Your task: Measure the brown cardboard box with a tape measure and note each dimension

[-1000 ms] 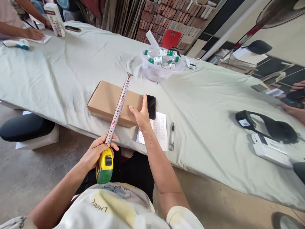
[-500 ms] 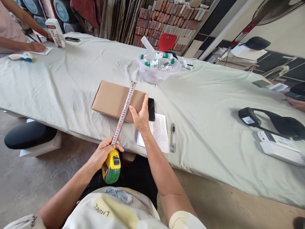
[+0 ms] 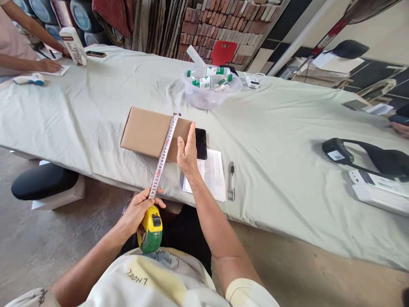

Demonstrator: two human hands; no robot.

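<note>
A yellow and green tape measure (image 3: 151,230) hangs at the table's front edge. My left hand (image 3: 139,209) is closed on its blade close to the case. The white blade reaches away across a brown cardboard box (image 3: 147,131), its hooked end at the box's far edge. Beside the box's right end is my right hand (image 3: 188,151), fingers stretched out and thumb apart, holding nothing. Partly behind that hand lies a black phone (image 3: 201,144). Under the phone a printed sheet (image 3: 212,175) rests on the cloth, with a pen (image 3: 232,181) to its right.
A clear plastic basin (image 3: 207,100) of bottles stands beyond the box. At the far left a person's hand (image 3: 50,65) writes near a white box (image 3: 73,46). A black headset-like device (image 3: 364,157) lies at right; a stool (image 3: 44,181) stands front left.
The blade's hooked end has shifted slightly left and down across the box. My right hand has moved a little left, its thumb lifting off the blade. The view has shifted slightly.
</note>
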